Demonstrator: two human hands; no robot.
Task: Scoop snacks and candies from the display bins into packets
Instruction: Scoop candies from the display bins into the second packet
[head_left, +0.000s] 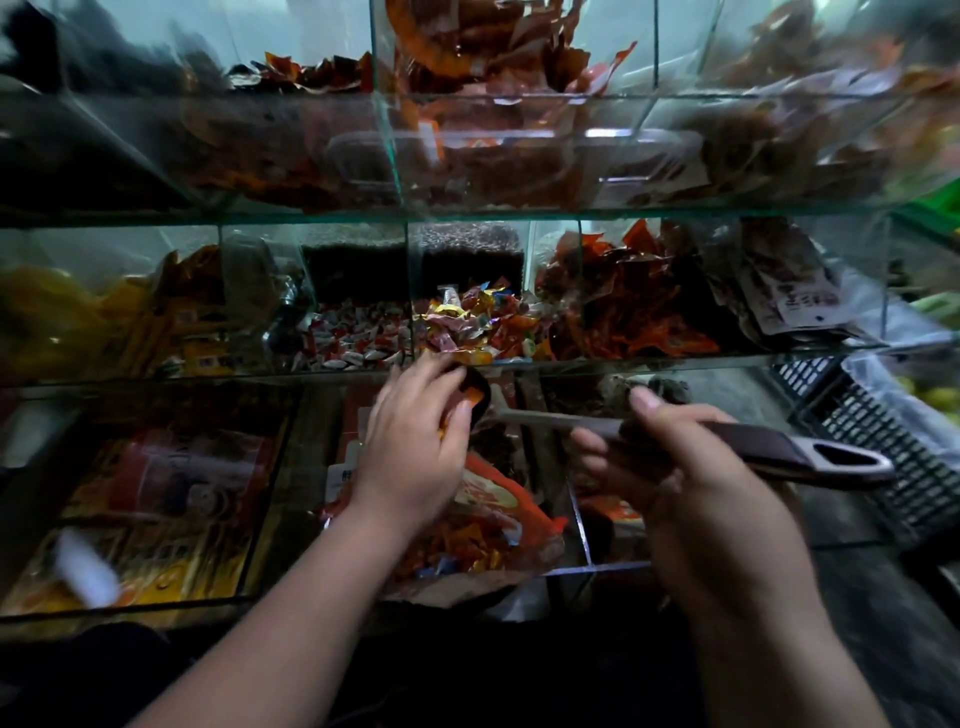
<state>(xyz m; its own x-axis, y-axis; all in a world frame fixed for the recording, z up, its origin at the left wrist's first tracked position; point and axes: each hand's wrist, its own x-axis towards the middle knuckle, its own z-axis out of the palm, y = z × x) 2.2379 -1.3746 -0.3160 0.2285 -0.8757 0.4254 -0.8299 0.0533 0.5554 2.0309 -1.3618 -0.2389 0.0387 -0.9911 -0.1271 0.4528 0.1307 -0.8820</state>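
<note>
The right hand (691, 499) pinched the stiff scoop (779, 448) by its handle while the left hand (415, 447) curled its fingers round the bowl, over the soft packet (493, 506) below the bin of wrapped candies (467, 317), which looked light, slippery and easily spilled.

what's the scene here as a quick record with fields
setting: glass bins of wrapped snacks, stacked in tiers
right hand: grips the scoop by its handle
left hand: fingers curled at the scoop's cup, over orange wrappers; grip unclear
packet: orange, below the hands, candies showing in it
nearest bin: mixed candies, just above the left hand
</note>
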